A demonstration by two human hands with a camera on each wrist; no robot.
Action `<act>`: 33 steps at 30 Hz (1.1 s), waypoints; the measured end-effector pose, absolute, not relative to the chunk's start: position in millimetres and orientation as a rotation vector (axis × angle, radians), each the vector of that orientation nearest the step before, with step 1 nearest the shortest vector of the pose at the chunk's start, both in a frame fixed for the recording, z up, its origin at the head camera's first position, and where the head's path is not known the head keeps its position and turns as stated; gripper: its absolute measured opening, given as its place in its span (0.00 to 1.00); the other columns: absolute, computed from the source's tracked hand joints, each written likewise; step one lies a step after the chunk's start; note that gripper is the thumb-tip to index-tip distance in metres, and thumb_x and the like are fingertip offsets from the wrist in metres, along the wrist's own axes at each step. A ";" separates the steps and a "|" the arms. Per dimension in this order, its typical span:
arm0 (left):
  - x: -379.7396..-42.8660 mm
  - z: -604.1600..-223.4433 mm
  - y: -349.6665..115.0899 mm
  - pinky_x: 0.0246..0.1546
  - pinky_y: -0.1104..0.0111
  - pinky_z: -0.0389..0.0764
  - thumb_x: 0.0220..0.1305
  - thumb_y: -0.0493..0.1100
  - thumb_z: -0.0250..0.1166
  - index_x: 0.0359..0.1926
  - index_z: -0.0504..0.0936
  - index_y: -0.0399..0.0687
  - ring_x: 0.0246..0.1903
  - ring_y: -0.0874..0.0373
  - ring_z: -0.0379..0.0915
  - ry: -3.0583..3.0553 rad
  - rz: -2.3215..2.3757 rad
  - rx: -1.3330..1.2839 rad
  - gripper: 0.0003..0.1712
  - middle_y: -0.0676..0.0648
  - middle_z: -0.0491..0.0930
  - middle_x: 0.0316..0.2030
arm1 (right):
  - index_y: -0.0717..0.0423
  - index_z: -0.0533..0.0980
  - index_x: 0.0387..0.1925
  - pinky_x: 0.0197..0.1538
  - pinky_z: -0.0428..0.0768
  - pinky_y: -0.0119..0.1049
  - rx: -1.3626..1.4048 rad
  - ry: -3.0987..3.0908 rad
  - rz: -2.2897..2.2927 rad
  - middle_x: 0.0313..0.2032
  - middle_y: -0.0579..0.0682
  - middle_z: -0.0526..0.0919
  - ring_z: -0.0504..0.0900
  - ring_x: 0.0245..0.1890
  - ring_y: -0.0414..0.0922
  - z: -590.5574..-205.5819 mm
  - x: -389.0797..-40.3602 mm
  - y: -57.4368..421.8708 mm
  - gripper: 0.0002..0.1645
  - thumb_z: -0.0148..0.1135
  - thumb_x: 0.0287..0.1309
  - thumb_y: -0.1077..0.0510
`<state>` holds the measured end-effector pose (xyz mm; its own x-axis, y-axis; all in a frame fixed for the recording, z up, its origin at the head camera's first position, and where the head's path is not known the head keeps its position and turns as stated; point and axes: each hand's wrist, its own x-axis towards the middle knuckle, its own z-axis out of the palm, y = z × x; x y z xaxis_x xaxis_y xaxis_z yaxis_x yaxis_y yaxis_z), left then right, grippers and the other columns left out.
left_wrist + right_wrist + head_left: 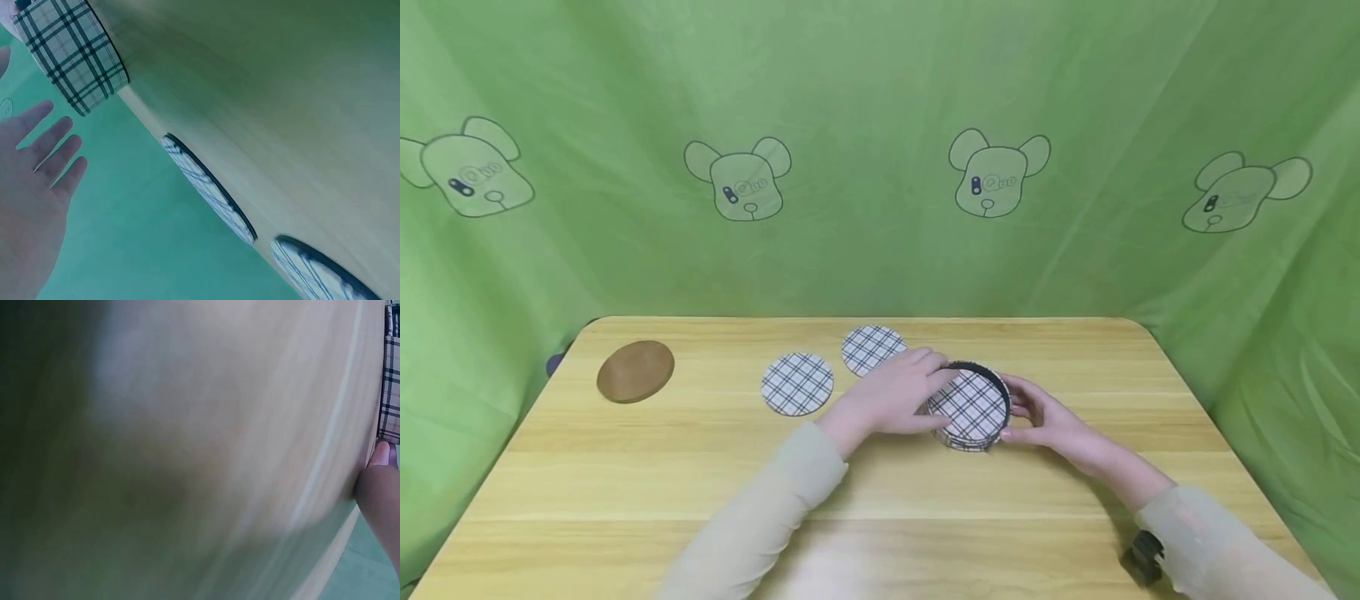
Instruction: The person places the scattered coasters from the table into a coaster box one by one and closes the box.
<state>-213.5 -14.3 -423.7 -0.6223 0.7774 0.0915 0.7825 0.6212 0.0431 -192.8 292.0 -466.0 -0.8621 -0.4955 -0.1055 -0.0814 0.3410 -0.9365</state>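
A round plaid coaster holder [967, 445] stands upright on the table, with a plaid coaster [973, 407] showing inside its dark inner wall. My right hand [1051, 423] grips the holder's right side between thumb and fingers; the right wrist view catches only the thumb beside the plaid wall. At the holder's left rim hovers my left hand [895, 393], its fingers straight and spread in the left wrist view, apparently holding nothing. Left of the holder lie two loose plaid coasters, a nearer one [797, 384] and a farther one [872, 350] partly covered by the left hand.
A brown round disc [636, 372] lies at the far left of the wooden table [880, 533]. A small black object [1142, 558] is by the right sleeve. Green curtains [880, 250] with bear-head outlines surround the back and sides.
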 end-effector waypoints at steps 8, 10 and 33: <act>-213.2 -422.0 -32.7 0.83 0.57 0.64 0.73 0.68 0.61 0.78 0.69 0.48 0.76 0.50 0.65 -2.792 -0.132 -1.296 0.44 0.44 0.72 0.74 | 0.68 0.49 0.82 0.64 0.71 0.16 -0.509 2.241 -1.534 0.76 0.75 0.59 0.74 0.60 0.25 -468.2 -192.8 292.4 0.57 0.73 0.61 0.65; -213.1 -421.3 -37.7 0.83 0.57 0.64 0.73 0.68 0.61 0.79 0.68 0.48 0.76 0.50 0.65 -2.803 -0.132 -1.281 0.44 0.44 0.72 0.74 | 0.68 0.49 0.82 0.64 0.71 0.16 -0.510 2.239 -1.536 0.76 0.76 0.59 0.75 0.60 0.25 -468.5 -192.8 292.3 0.57 0.73 0.61 0.65; -217.5 -438.4 -89.9 0.82 0.54 0.65 0.73 0.64 0.64 0.76 0.71 0.46 0.75 0.46 0.67 -2.894 -0.233 -1.134 0.41 0.41 0.73 0.73 | 0.67 0.49 0.82 0.65 0.71 0.16 -0.523 2.236 -1.542 0.77 0.75 0.59 0.74 0.60 0.25 -468.7 -193.5 293.5 0.57 0.72 0.61 0.65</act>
<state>-217.5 -89.9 -438.4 -0.7353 0.6734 0.0772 0.6771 0.7244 0.1299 -193.5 293.5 -468.7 -0.8612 -0.4995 -0.0935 -0.0902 0.3313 -0.9392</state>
